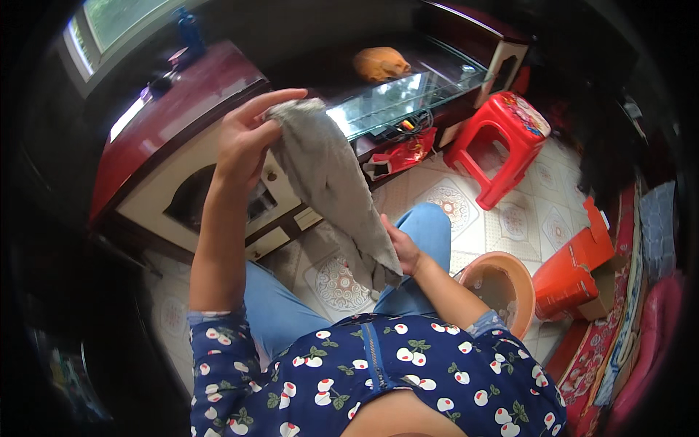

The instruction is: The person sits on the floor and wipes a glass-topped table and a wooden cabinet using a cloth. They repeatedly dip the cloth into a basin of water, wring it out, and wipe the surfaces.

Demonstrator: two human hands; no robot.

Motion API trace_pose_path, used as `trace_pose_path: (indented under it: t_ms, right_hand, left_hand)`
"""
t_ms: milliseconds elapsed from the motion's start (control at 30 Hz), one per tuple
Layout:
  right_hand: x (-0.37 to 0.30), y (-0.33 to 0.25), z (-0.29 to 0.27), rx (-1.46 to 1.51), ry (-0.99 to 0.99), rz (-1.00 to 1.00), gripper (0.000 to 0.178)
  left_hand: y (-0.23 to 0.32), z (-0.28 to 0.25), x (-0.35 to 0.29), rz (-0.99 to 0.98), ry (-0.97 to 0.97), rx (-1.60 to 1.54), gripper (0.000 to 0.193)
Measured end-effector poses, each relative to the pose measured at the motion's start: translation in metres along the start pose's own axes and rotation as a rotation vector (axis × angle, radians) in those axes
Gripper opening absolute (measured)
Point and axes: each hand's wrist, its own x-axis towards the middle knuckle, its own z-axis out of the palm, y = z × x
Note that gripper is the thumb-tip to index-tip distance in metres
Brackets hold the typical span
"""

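A grey cloth [325, 175] hangs stretched on a slant between my two hands, its lower end bunched above my knees. My left hand [247, 136] is raised near the cabinet and pinches the cloth's upper corner between thumb and fingers. Lower down, my right hand [401, 247] grips the cloth's right edge beside my right knee; its fingers are partly hidden behind the fabric. To the right of my right forearm stands an orange basin [526, 291] with cloudy water in it.
A dark red cabinet [171, 109] with pale doors stands at the left. Ahead is a glass-topped TV stand [386, 102] bearing an orange rounded object [381, 64]. A red plastic stool [502, 138] stands far right, an open orange carton [575, 269] beside the basin.
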Motion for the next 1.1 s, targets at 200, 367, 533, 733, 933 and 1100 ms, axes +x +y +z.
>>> trace_pose_path:
  t_ms: [200, 367, 533, 733, 933, 1100]
  right_hand:
    - [0.000, 0.016, -0.002, 0.019, 0.159, -0.108, 0.069]
    - [-0.011, 0.007, 0.004, 0.126, 0.196, -0.268, 0.080]
    - [-0.039, -0.005, 0.028, 0.107, 0.254, -0.467, 0.059]
    - [-0.048, 0.015, 0.066, 0.075, 0.007, -0.449, 0.069]
    - [-0.082, 0.014, 0.039, -0.037, -0.140, -0.275, 0.079]
    - [-0.147, 0.016, 0.050, -0.192, -0.017, -0.360, 0.091]
  left_hand:
    - [-0.043, 0.003, 0.009, 0.161, 0.036, 0.267, 0.046]
    - [-0.077, 0.073, -0.040, 0.438, -0.543, 0.536, 0.045]
    - [-0.077, 0.067, -0.069, 0.078, -0.743, 0.133, 0.034]
    - [-0.142, 0.089, -0.072, -0.455, -0.510, -0.436, 0.127]
    - [-0.129, 0.173, -0.039, -0.311, -0.508, -0.104, 0.037]
    - [-0.116, 0.227, -0.009, -0.063, -0.516, 0.233, 0.030]
